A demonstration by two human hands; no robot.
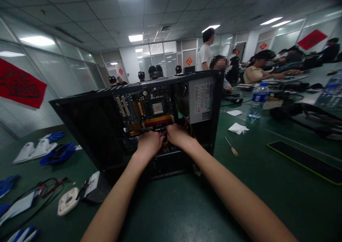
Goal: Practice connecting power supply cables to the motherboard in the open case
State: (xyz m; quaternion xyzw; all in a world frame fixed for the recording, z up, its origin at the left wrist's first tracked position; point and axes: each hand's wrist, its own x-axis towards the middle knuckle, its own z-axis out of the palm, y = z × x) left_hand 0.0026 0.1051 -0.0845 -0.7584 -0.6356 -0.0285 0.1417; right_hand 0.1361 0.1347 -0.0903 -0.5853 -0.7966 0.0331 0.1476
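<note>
An open black computer case (88,128) stands on the green table in front of me. Inside it I see a motherboard (160,96) with a square silver processor (157,108), and a power supply (200,99) with a fan at the upper right. My left hand (149,142) and my right hand (177,134) are side by side within the case, below the red and yellow memory slots (159,121). Both have curled fingers, closed at a bundle of thin coloured cables (165,142) between them. The fingertips are mostly hidden, so exactly what each one pinches is unclear.
On the right lie a screwdriver (232,147), a crumpled tissue (237,128), a water bottle (258,100) and a black mat (307,160). To the left are gloves (34,151), a blue tray (57,154), cables and a white object (68,201). Several people sit beyond.
</note>
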